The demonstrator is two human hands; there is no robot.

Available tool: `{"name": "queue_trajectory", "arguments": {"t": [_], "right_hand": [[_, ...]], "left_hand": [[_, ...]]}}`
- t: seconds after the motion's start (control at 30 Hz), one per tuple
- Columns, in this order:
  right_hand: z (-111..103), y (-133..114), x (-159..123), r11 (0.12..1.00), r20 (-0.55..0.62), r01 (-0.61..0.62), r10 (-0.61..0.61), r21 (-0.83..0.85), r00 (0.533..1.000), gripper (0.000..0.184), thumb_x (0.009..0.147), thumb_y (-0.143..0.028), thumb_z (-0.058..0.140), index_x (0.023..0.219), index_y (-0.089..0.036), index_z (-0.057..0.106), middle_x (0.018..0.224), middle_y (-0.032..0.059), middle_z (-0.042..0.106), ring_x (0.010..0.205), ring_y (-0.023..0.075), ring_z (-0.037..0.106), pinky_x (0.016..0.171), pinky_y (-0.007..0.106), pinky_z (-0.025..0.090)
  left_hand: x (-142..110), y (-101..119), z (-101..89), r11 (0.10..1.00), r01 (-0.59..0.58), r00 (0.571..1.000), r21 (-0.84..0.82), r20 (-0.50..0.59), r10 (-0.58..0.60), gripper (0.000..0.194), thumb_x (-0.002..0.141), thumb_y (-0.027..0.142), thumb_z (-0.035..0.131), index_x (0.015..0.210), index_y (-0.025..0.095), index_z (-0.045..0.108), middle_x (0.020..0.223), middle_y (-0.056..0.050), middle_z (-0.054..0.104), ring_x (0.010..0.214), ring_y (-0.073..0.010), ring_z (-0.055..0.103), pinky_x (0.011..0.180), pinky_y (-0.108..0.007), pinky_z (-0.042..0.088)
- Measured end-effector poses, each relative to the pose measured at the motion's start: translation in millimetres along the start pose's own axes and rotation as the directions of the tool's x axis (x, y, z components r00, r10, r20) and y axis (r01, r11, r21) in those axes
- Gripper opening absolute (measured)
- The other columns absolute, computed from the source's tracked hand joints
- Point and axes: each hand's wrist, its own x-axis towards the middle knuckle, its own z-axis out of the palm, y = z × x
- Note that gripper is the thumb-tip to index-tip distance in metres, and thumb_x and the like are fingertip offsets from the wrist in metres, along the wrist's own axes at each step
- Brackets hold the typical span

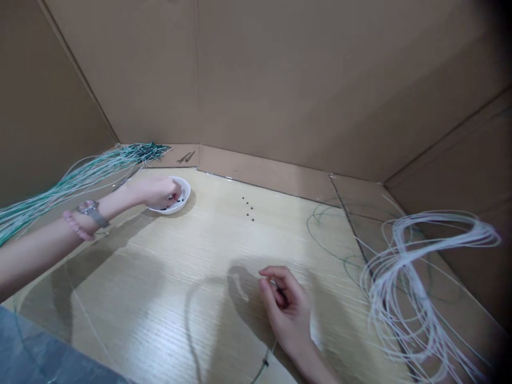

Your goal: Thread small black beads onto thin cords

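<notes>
White, round, shallow bowl (186, 193) sits on the far left of the pale wood-grain tabletop (200, 240) in the head view, small dark beads (167, 208) lying inside it. Across from the near left edge stretches the left arm, wearing a metal-banded watch (93, 211) and a pink beaded bracelet (76, 226). Its wrist is bent slightly over the rim, and the left hand (162, 193) dips into the bowl, back upward, fingers curled down; whether they pinch a bead cannot be told.

Nearer and to the right, the right hand (287, 306) is raised over the tabletop, its forearm coming from the near edge. The thumb points away, its tip close to the index fingertip, and the fingers are bent closed around a thin, partly dark item (277, 286) too small to identify. From beneath its heel runs a thin green cord (259, 373) bearing a dark bead (265, 362).

Five loose dark beads (252, 208) lie beyond, near the far side. Green and white cords (84, 178) stretch along the left; a loose white coil of cord (412, 256) lies right.
</notes>
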Motion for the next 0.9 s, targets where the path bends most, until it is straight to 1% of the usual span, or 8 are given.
{"name": "queue_trajectory", "arguments": {"t": [0.2, 0.3, 0.37, 0.4, 0.47, 0.57, 0.67, 0.9], "right_hand": [[-3, 3, -4, 0.984, 0.063, 0.008, -0.020, 0.176, 0.998, 0.024, 0.090, -0.037, 0.040, 0.092, -0.018, 0.054, 0.055, -0.0072, 0.027, 0.046, 0.0091, 0.027, 0.044, 0.022, 0.020], [-1, 8, -6, 0.951, 0.031, -0.070, 0.064, 0.302, 0.997, 0.030, 0.092, -0.042, 0.033, 0.088, -0.018, 0.051, 0.058, -0.0060, 0.028, 0.049, 0.0099, 0.028, 0.045, 0.023, 0.023], [0, 10, -7, 0.944, 0.011, -0.098, 0.100, 0.315, 0.995, 0.025, 0.094, -0.039, 0.033, 0.086, -0.020, 0.047, 0.059, -0.0060, 0.029, 0.050, 0.0096, 0.028, 0.046, 0.022, 0.023], [1, 11, -7, 0.945, 0.005, -0.103, 0.106, 0.312, 0.994, 0.023, 0.094, -0.038, 0.033, 0.086, -0.020, 0.045, 0.060, -0.0060, 0.029, 0.050, 0.0094, 0.028, 0.046, 0.022, 0.023], [3, 11, -7, 0.945, -0.001, -0.107, 0.113, 0.308, 0.994, 0.020, 0.094, -0.036, 0.035, 0.086, -0.020, 0.044, 0.061, -0.0060, 0.031, 0.050, 0.0091, 0.028, 0.046, 0.022, 0.023], [3, 9, -6, 0.950, -0.004, -0.099, 0.104, 0.297, 0.995, 0.018, 0.092, -0.035, 0.038, 0.083, -0.020, 0.043, 0.061, -0.0058, 0.034, 0.049, 0.0087, 0.030, 0.046, 0.022, 0.025], [2, 3, -5, 0.955, -0.003, -0.090, 0.094, 0.283, 0.996, 0.015, 0.092, -0.032, 0.040, 0.083, -0.021, 0.043, 0.060, -0.0062, 0.034, 0.048, 0.0084, 0.031, 0.046, 0.022, 0.025], [0, -6, -2, 0.968, -0.007, -0.084, 0.088, 0.237, 0.996, 0.010, 0.093, -0.024, 0.040, 0.084, -0.021, 0.043, 0.059, -0.0074, 0.036, 0.048, 0.0070, 0.032, 0.045, 0.020, 0.026]], "left_hand": [[-11, -3, -20.4, 0.958, 0.088, 0.954, -0.272, -0.255, -0.160, 0.010, 0.074, 0.019, 0.057, 0.073, 0.014, 0.066, 0.067, -0.002, 0.064, 0.059, -0.0103, 0.053, 0.056, -0.021, 0.036], [-21, 18, -35.8, 0.834, 0.035, 0.768, -0.550, -0.520, -0.374, 0.010, 0.076, 0.022, 0.062, 0.077, 0.013, 0.065, 0.069, -0.001, 0.066, 0.062, -0.0097, 0.056, 0.059, -0.020, 0.042], [-25, 49, -41.5, 0.578, -0.201, 0.660, -0.791, -0.545, -0.517, 0.009, 0.072, 0.021, 0.070, 0.077, 0.015, 0.066, 0.071, 0.001, 0.068, 0.063, -0.0087, 0.059, 0.058, -0.018, 0.046], [-24, 68, -41.5, 0.439, -0.317, 0.667, -0.841, -0.527, -0.527, 0.009, 0.070, 0.020, 0.073, 0.074, 0.016, 0.066, 0.069, 0.002, 0.069, 0.060, -0.0075, 0.059, 0.055, -0.016, 0.046], [-19, 111, -34.7, 0.171, -0.373, 0.794, -0.912, -0.409, -0.450, 0.009, 0.068, 0.017, 0.075, 0.072, 0.016, 0.067, 0.068, 0.002, 0.070, 0.056, -0.0057, 0.058, 0.051, -0.014, 0.046], [-5, 168, -11.4, -0.223, -0.223, 0.936, -0.949, -0.145, -0.319, 0.010, 0.066, 0.014, 0.076, 0.071, 0.014, 0.067, 0.065, 0.001, 0.069, 0.055, -0.0048, 0.057, 0.051, -0.013, 0.045], [10, 203, 13.3, -0.542, -0.094, 0.970, -0.835, 0.047, -0.240, 0.011, 0.066, 0.015, 0.076, 0.073, 0.013, 0.068, 0.065, 0.000, 0.068, 0.056, -0.0035, 0.057, 0.056, -0.012, 0.046], [20, 213, 30.7, -0.775, 0.061, 0.986, -0.629, 0.159, -0.052, 0.021, 0.060, 0.014, 0.081, 0.078, 0.011, 0.070, 0.065, -0.001, 0.069, 0.056, -0.0028, 0.060, 0.057, -0.008, 0.047]]}}
